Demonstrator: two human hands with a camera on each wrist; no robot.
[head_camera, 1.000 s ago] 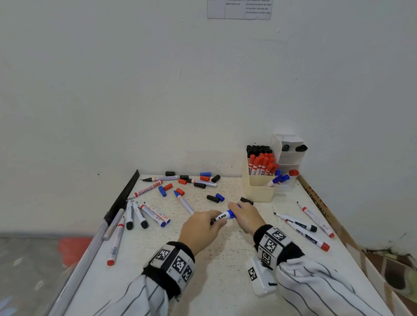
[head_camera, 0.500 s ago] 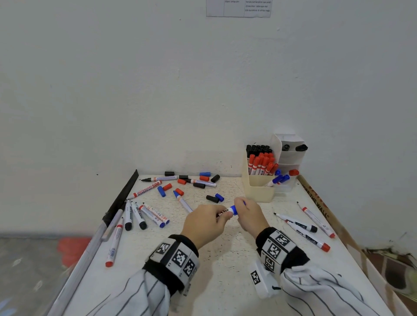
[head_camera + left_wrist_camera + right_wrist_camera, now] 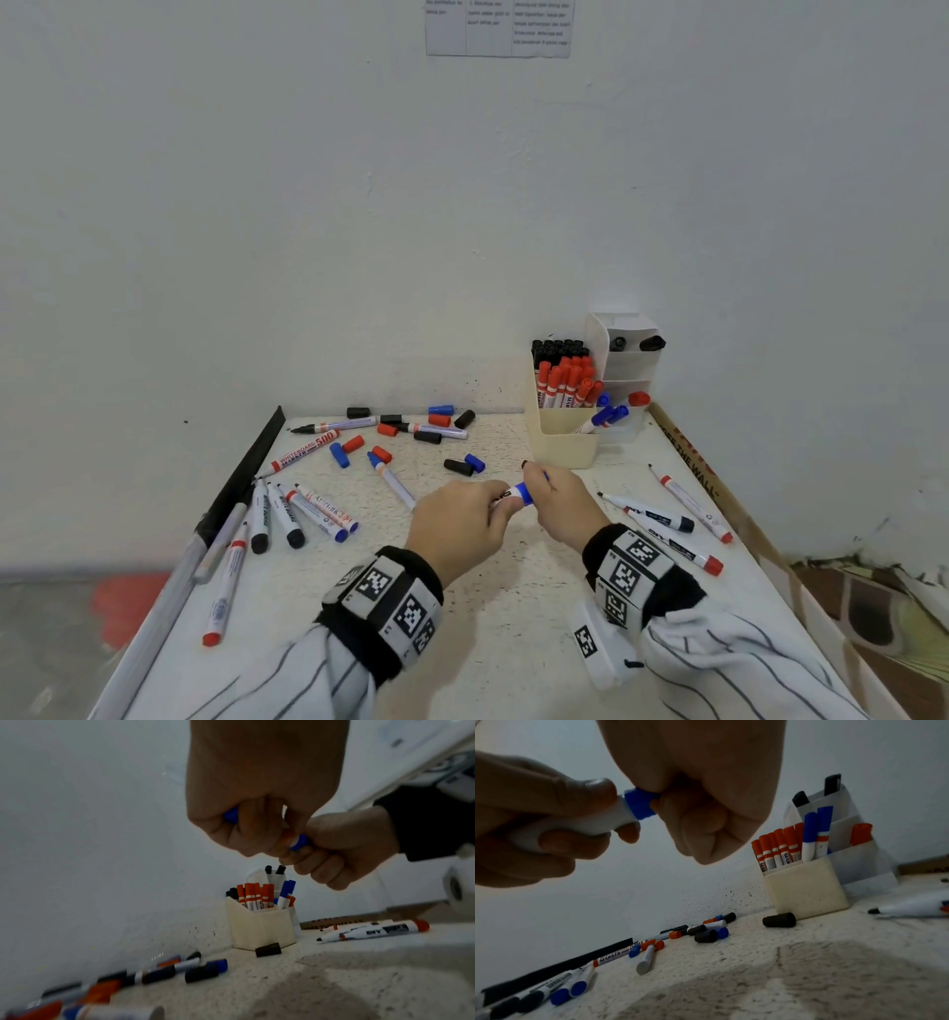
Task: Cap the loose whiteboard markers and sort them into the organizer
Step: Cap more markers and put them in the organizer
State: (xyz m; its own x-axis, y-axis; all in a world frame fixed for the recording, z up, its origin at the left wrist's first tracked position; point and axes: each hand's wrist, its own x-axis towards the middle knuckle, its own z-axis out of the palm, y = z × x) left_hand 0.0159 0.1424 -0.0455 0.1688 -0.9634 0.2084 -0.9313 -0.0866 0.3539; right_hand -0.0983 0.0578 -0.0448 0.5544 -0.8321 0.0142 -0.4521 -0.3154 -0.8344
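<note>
A white marker (image 3: 506,497) with a blue cap (image 3: 525,492) is held above the middle of the table. My left hand (image 3: 490,506) grips the barrel (image 3: 598,821). My right hand (image 3: 536,488) pinches the blue cap (image 3: 640,804), which sits on the marker's end. The marker's blue tail (image 3: 231,816) shows inside the left fist. The cream organizer (image 3: 562,442) stands at the back right with black, red and blue markers upright in it, just beyond my hands.
Loose markers (image 3: 303,514) and caps (image 3: 459,466) lie across the left and back of the table. Three uncapped markers (image 3: 662,519) lie to the right. A black cap (image 3: 779,920) lies before the organizer. A cardboard box (image 3: 719,488) borders the right edge, a black strip (image 3: 241,473) the left.
My hands have drawn closer together and lifted slightly. Less of the marker shows between them, with the blue cap now against the left fingers.
</note>
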